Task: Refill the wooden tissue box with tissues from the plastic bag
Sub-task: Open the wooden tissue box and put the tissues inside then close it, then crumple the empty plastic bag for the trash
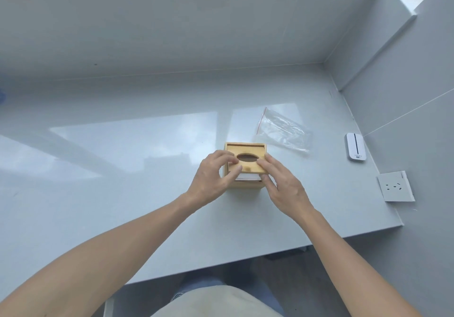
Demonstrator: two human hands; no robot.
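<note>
soft daylight, window glare on table [127, 130], wide-angle edge bending

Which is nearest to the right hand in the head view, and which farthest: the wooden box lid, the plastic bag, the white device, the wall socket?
1. Lid: touched by the right hand, on top of the box.
2. Plastic bag: behind the box, slightly right.
3. White device and wall socket: both far right, too close to call.

We see a pale grey table [122, 157] with a low wall behind it. Near its right edge lies a small white device [355, 150], and nearer us a white socket plate [395, 186].
</note>
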